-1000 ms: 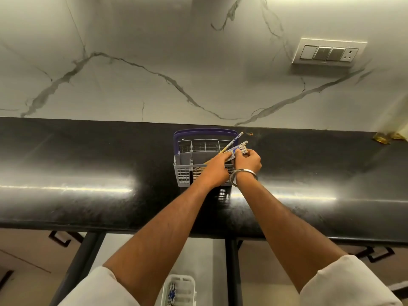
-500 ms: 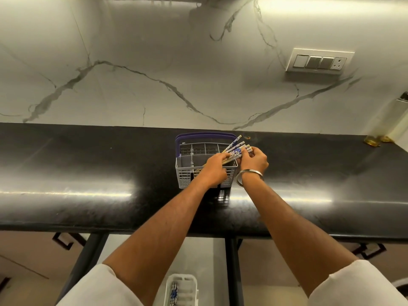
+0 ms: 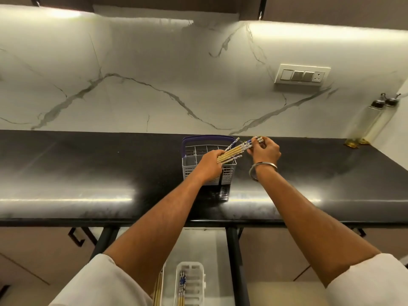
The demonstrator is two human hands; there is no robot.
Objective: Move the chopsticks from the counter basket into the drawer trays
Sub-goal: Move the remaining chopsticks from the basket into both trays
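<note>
Gripping the chopsticks [image 3: 231, 152] above the basket [image 3: 228, 171], left hand [image 3: 208, 165] clenched, right hand [image 3: 265, 151] pinching the far patterned ends, the person risks the bundle fanning and a stick slipping loose.

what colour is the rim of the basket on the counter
Purple, or dark violet: the rim tops a pale grey-white lattice basket. Only the head view shows it.

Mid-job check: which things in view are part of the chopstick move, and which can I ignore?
Part of the job:
bundle of chopsticks, held by left hand and right hand
counter basket
white drawer tray, some chopsticks already in it

Just lying about:
two oil bottles
switch plate
bangle
</note>
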